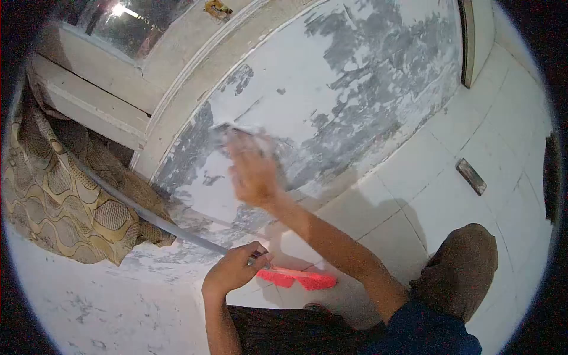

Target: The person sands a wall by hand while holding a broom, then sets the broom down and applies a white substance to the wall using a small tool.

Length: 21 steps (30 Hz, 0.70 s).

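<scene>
My right hand (253,168) is against the patchy white-and-grey wall (284,89), blurred by motion. Its fingers are closed over something pale and flat; the blur hides what it is. Lower down, my left hand (235,269) has its fingers curled round the grey handle (171,228) of a brush. A dark, shiny bit shows between thumb and fingers. Just beyond that hand, the pink bristle head (299,278) of the brush lies low over the floor. The handle's far end runs up to the left across a patterned cloth.
A patterned curtain (65,195) hangs at the left beside a cream wooden frame (183,71) with a glass pane. On the white tiled floor (384,207) lies a small dark rectangular block (471,176). My bent knee (464,266) is at the lower right.
</scene>
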Motion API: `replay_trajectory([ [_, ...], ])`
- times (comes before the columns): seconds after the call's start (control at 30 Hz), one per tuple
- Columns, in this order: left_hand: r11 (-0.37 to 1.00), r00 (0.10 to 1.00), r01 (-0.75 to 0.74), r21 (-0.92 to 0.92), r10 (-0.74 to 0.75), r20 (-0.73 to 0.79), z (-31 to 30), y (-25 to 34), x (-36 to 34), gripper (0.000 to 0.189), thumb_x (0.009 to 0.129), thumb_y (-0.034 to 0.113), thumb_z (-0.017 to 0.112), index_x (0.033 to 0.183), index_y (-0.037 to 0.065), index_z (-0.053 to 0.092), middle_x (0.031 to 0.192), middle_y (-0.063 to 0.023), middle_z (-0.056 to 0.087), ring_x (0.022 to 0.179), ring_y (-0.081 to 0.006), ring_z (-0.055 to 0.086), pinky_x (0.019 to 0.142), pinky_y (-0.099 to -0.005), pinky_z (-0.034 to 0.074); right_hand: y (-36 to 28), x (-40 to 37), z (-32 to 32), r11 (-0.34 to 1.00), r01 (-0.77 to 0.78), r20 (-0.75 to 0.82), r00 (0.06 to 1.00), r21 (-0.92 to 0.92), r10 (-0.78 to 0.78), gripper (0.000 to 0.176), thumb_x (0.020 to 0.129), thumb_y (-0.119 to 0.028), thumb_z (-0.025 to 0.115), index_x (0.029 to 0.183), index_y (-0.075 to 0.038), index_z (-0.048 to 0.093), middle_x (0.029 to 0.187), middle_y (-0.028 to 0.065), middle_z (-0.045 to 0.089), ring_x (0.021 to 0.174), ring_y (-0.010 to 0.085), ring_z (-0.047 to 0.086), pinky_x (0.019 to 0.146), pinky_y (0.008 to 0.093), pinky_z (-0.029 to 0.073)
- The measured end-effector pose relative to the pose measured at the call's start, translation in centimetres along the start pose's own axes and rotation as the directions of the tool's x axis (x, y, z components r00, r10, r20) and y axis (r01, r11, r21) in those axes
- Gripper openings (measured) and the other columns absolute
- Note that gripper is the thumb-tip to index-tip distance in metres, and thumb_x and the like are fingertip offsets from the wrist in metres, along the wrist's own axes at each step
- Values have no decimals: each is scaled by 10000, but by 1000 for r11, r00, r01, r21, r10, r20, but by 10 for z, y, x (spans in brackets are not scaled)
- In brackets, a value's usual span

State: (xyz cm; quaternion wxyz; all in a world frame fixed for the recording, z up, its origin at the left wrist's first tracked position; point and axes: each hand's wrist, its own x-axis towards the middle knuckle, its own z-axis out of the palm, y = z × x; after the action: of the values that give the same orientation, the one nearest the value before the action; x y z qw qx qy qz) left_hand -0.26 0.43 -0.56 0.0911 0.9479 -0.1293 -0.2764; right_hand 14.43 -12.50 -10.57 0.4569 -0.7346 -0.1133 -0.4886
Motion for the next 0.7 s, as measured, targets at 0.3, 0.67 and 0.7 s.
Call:
replay_trajectory([
  [0.3, 999, 997, -49, 11, 49, -53, 8, -5, -8, 413, 1032, 410, 657, 1074, 3, 712, 992, -210, 767, 958, -367, 743, 858, -460, 558, -5, 9, -4, 947, -312, -320, 891, 78, 320, 783, 879, -104, 620, 1603, 8, 345, 1648, 263, 365, 1563, 430, 287, 1264, 647, 114],
  [0.67, 998, 999, -6, 65, 9, -48, 9, -11, -9, 481, 1015, 462, 655, 1037, -17, 695, 949, -261, 750, 927, -422, 741, 821, -478, 560, 51, -2, -25, 892, -451, -471, 779, 37, 413, 852, 898, -184, 669, 1637, 2, 289, 1674, 251, 331, 1545, 418, 321, 1267, 651, 107],
  [0.7, 997, 998, -23, 69, 27, -49, 11, -9, -9, 484, 1013, 464, 655, 1035, -18, 695, 946, -263, 748, 923, -423, 740, 819, -479, 559, 34, 0, -18, 914, -402, -409, 826, 57, 389, 845, 898, -169, 661, 1636, 3, 287, 1671, 255, 333, 1539, 436, 321, 1266, 650, 109],
])
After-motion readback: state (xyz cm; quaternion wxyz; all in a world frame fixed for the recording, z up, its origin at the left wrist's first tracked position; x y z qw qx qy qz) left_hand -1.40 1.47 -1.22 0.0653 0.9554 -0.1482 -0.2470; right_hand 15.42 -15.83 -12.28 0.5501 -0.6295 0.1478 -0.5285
